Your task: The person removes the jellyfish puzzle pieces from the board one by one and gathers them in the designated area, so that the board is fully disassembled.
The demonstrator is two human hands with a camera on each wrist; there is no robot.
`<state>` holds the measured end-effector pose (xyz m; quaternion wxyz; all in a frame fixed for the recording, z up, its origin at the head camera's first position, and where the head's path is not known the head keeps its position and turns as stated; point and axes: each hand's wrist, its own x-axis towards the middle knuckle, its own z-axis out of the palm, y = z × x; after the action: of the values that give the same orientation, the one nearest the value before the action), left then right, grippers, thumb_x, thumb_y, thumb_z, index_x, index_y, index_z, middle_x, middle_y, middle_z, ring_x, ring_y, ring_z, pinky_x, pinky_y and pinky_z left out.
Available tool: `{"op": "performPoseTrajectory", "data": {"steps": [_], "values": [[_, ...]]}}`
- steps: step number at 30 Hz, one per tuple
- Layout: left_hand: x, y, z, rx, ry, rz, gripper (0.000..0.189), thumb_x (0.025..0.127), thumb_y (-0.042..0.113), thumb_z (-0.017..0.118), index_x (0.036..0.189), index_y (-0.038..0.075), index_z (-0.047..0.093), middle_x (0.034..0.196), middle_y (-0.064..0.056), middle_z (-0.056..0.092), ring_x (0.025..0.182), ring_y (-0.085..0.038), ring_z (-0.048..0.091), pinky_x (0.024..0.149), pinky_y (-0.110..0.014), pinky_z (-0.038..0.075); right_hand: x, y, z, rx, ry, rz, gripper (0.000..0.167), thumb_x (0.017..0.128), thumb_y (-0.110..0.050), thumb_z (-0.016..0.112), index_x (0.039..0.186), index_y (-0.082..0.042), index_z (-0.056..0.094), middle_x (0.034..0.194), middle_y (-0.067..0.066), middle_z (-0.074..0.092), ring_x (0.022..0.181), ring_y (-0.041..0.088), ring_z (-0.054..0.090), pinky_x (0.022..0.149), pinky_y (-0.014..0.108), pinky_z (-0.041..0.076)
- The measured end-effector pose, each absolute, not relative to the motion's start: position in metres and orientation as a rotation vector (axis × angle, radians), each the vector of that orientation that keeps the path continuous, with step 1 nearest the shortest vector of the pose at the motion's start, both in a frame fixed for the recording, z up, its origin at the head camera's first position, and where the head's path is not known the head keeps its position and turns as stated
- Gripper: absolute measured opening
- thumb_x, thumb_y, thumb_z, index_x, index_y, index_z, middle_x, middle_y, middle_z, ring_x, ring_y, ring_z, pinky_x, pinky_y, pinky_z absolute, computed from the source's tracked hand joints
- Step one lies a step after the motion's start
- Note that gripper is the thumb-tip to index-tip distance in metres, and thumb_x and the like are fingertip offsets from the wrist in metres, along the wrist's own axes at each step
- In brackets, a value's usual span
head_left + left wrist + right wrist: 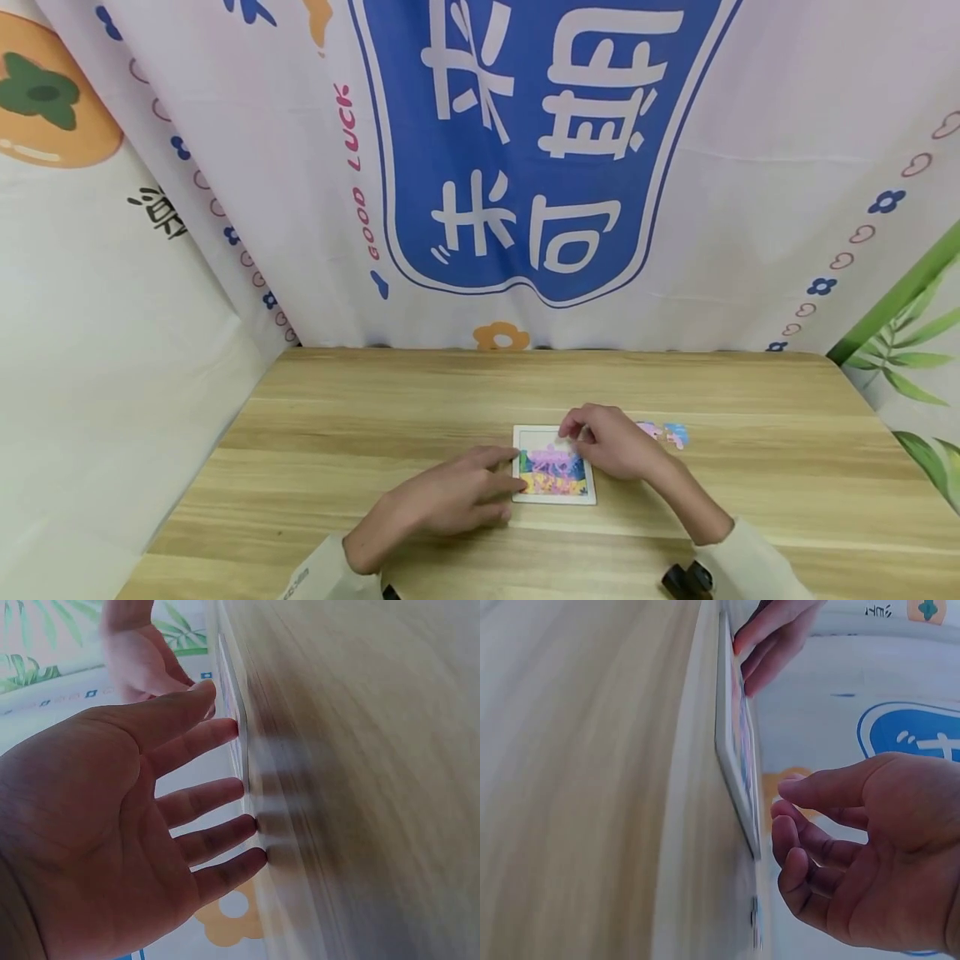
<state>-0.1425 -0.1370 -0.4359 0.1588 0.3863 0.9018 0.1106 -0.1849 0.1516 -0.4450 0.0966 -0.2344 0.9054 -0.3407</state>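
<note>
A white-framed jigsaw puzzle (553, 475) lies flat on the table, its lower part filled with a pink, yellow and blue picture and its upper part pale. My left hand (467, 492) is spread at its left side, and two fingertips touch the frame's edge. In the left wrist view the fingers (214, 799) are nearly straight. Above the puzzle's upper right side hovers my right hand (611, 442). The right wrist view shows the right hand's fingers (804, 859) loosely bent, thumb near the index finger, with nothing visible between them.
Loose puzzle pieces (675, 434), pink and blue, lie on the wooden table (337, 417) just right of my right hand. Behind the table hangs a printed curtain (757, 208). A black object (686, 579) shows by my right sleeve.
</note>
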Motion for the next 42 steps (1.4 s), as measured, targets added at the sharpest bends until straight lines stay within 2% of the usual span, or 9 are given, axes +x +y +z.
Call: {"op": "performPoseTrajectory", "data": {"steps": [8, 15, 23, 33, 42], "values": [[-0.142, -0.136, -0.433, 1.094, 2.576, 0.342, 0.043, 0.108, 0.038, 0.066, 0.149, 0.027, 0.066, 0.171, -0.010, 0.041, 0.157, -0.030, 0.042, 0.126, -0.050, 0.043, -0.184, 0.129, -0.442, -0.715, 2.631, -1.018, 0.018, 0.095, 0.001, 0.073, 0.110, -0.009, 0.075, 0.102, 0.002, 0.070, 0.085, 0.011, 0.058, 0.071, 0.022, 0.051], [-0.144, -0.136, -0.433, 1.098, 2.594, 0.355, 0.041, 0.106, 0.035, 0.069, 0.146, 0.028, 0.069, 0.169, -0.013, 0.044, 0.157, -0.030, 0.043, 0.125, -0.050, 0.045, -0.183, 0.113, -0.445, -0.792, 2.613, -1.018, 0.019, 0.092, 0.005, 0.073, 0.106, -0.007, 0.075, 0.098, 0.004, 0.071, 0.074, 0.011, 0.056, 0.066, 0.022, 0.049], [-0.145, -0.133, -0.435, 1.056, 2.602, 0.368, 0.039, 0.105, 0.034, 0.072, 0.143, 0.030, 0.071, 0.169, -0.011, 0.046, 0.157, -0.031, 0.043, 0.126, -0.053, 0.042, -0.178, 0.105, -0.446, -0.725, 2.620, -0.986, 0.022, 0.089, 0.008, 0.077, 0.103, -0.009, 0.076, 0.097, 0.004, 0.071, 0.082, 0.014, 0.059, 0.069, 0.025, 0.053], [-0.144, -0.132, -0.436, 1.032, 2.609, 0.405, 0.036, 0.104, 0.033, 0.073, 0.140, 0.029, 0.073, 0.167, -0.011, 0.047, 0.156, -0.031, 0.044, 0.127, -0.052, 0.042, -0.177, 0.105, -0.451, -0.717, 2.619, -1.024, 0.023, 0.087, 0.007, 0.074, 0.104, -0.008, 0.076, 0.096, 0.004, 0.072, 0.081, 0.013, 0.062, 0.069, 0.026, 0.056], [-0.144, -0.133, -0.437, 1.001, 2.605, 0.447, 0.035, 0.105, 0.034, 0.072, 0.139, 0.028, 0.074, 0.168, -0.011, 0.046, 0.154, -0.031, 0.045, 0.125, -0.052, 0.044, -0.180, 0.105, -0.457, -0.744, 2.608, -1.054, 0.028, 0.086, 0.010, 0.072, 0.108, -0.007, 0.074, 0.093, 0.003, 0.068, 0.080, 0.012, 0.059, 0.067, 0.022, 0.052]]}}
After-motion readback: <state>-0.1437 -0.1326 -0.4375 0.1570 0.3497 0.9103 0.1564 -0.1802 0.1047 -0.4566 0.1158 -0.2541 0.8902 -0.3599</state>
